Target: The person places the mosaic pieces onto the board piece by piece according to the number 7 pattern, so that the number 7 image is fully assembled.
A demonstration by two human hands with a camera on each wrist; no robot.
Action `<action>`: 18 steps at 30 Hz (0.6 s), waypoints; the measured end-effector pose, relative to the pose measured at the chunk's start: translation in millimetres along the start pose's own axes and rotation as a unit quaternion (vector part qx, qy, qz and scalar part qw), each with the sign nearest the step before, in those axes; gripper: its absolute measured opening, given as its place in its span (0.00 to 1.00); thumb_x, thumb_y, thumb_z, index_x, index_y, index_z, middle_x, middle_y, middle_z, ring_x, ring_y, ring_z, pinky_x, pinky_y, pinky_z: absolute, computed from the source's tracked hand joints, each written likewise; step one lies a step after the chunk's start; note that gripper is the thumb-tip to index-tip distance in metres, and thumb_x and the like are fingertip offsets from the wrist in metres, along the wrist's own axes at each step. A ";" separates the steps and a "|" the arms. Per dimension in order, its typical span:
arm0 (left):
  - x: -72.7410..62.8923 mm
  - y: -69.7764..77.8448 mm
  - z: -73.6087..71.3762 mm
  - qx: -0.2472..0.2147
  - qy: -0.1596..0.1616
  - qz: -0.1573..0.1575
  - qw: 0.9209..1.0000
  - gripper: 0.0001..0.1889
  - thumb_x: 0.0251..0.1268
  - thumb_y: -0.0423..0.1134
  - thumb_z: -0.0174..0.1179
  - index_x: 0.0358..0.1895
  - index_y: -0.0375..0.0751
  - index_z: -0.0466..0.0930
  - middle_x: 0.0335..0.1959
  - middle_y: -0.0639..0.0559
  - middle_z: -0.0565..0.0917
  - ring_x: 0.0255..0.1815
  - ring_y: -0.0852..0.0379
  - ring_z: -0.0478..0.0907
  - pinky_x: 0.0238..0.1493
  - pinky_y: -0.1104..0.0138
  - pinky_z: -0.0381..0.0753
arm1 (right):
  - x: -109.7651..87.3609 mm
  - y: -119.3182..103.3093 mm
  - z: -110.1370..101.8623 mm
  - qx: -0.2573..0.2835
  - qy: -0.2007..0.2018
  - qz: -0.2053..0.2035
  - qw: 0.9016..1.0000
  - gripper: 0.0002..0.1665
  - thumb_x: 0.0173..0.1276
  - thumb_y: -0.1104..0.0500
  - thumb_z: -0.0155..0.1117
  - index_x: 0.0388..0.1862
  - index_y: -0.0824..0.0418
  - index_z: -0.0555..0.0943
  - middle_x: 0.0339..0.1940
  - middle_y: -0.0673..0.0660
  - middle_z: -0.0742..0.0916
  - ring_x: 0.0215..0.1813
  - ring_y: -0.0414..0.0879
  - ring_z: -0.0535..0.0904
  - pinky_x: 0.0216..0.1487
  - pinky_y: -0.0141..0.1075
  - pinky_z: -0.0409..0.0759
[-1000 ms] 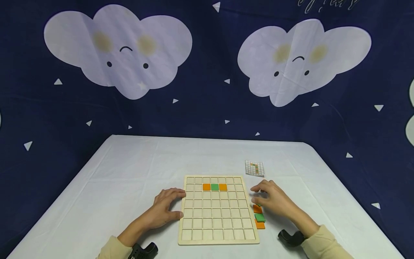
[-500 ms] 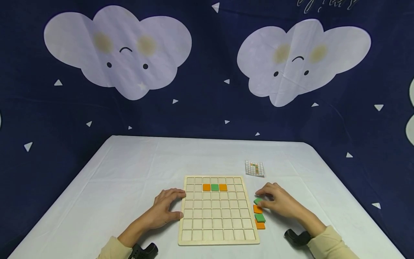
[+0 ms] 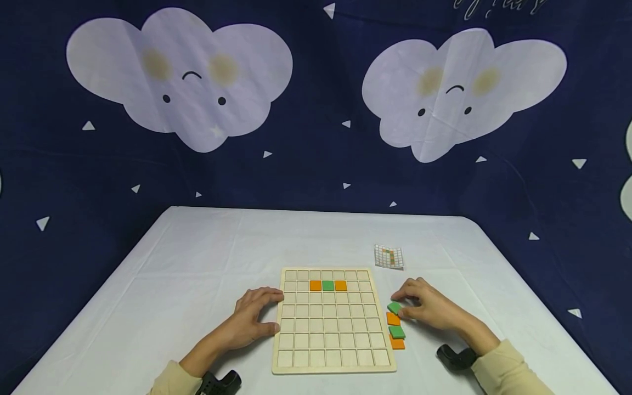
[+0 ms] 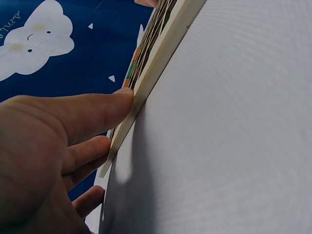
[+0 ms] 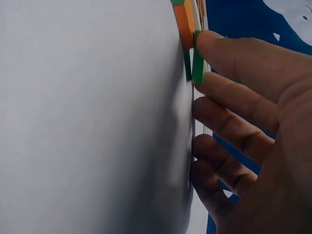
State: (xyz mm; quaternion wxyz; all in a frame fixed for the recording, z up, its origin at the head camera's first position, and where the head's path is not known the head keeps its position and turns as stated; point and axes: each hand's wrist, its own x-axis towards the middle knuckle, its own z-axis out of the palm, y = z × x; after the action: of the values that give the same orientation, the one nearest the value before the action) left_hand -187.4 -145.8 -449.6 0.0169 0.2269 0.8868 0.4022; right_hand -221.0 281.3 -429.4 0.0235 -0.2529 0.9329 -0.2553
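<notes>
A pale wooden grid board [image 3: 336, 369] lies on the table with an orange, a green and an orange tile [image 3: 340, 286] side by side in one upper row. My left hand [image 3: 253, 319] rests thumb and fingertips against the board's left edge; the left wrist view shows the thumb [image 4: 97, 114] on the rim. Just off the board's right side, my right hand [image 3: 428, 307] pinches a green square tile [image 3: 394, 308] between thumb and index finger. In the right wrist view this green tile [image 5: 198, 58] stands on edge, with the other fingers loosely bent below.
Below the pinched tile, an orange tile [image 3: 393, 319], a green tile [image 3: 397, 332] and another orange tile [image 3: 397, 344] form a column along the board's right edge. A small printed grid card [image 3: 389, 257] lies beyond the board's upper right corner. The white table [image 3: 197, 247] meets a dark blue cloth [image 3: 316, 181].
My right hand has drawn back a little to the right and closed thumb and index finger on the green tile, which shows more plainly now. The left hand and board have stayed put.
</notes>
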 end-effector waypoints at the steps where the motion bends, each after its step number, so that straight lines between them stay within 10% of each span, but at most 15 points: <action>1: 0.0 0.1 0.1 0.000 0.000 0.000 1.000 0.29 0.50 0.39 0.68 0.58 0.39 0.73 0.63 0.46 0.72 0.70 0.39 0.58 0.70 0.37 0.38 | 0.2 1.0 -0.1 0.004 -0.002 -0.003 1.000 0.16 0.57 0.48 0.69 0.45 0.46 0.83 0.41 0.40 0.81 0.43 0.36 0.66 0.41 0.28 0.68; 18: -0.5 1.1 0.0 -0.001 0.001 -0.002 1.000 0.29 0.50 0.39 0.68 0.58 0.39 0.74 0.63 0.47 0.72 0.70 0.39 0.57 0.69 0.37 0.39 | -2.0 6.7 -0.1 0.019 0.004 -0.049 0.999 0.14 0.57 0.52 0.69 0.44 0.46 0.83 0.41 0.42 0.82 0.40 0.37 0.66 0.38 0.29 0.66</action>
State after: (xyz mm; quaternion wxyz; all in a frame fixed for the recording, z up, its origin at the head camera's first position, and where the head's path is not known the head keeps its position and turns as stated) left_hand -186.5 -145.4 -448.9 0.0172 0.2243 0.8870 0.4034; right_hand -222.4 287.2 -432.7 0.0119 -0.2965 0.9145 -0.2751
